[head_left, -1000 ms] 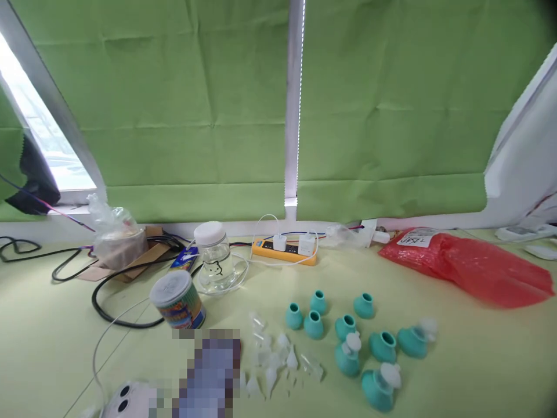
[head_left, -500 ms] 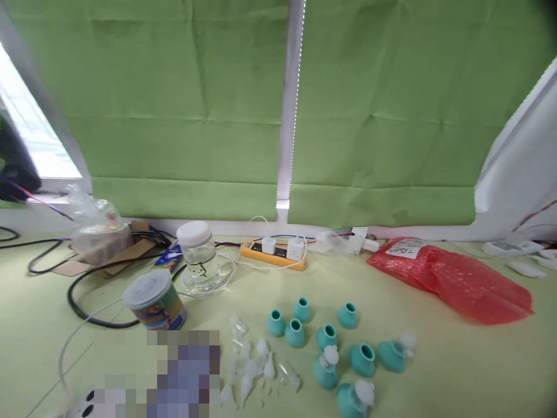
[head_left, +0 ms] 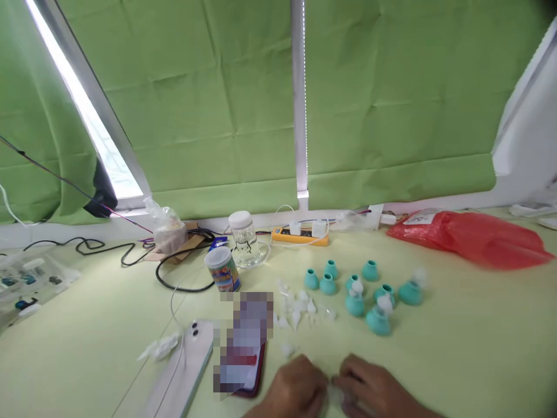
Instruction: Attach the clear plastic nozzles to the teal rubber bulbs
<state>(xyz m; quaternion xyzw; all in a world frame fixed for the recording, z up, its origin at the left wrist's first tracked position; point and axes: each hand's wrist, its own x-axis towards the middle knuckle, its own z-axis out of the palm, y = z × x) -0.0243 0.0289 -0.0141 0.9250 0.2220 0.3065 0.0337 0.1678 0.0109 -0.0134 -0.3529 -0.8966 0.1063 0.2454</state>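
Note:
My left hand (head_left: 298, 388) is at the bottom centre, its fingers curled inward. Facing it, my right hand (head_left: 369, 388) has bent, closed fingers. A small translucent plastic piece (head_left: 335, 396), blurred, shows between the two hands, by the right fingers; what the left fingers hold is hidden. Beyond the hands lie loose white cone-shaped tips (head_left: 296, 318) and clear plastic pieces (head_left: 328, 312). To their right stand several squat teal bulbs (head_left: 328, 284) with open necks. A few, like the front teal bulb (head_left: 378, 322), carry whitish tops.
Left of my hands lie a phone (head_left: 243, 342) with a blurred-out screen and a white phone (head_left: 180, 371) with a cable. Behind are a printed can (head_left: 224, 273), a clear jar (head_left: 245, 241) and an orange power strip (head_left: 300, 237). A red plastic bag (head_left: 470, 238) lies far right.
The view has tilted down and turned left, so things sit higher and mostly further right. Both my hands have come into view at the bottom.

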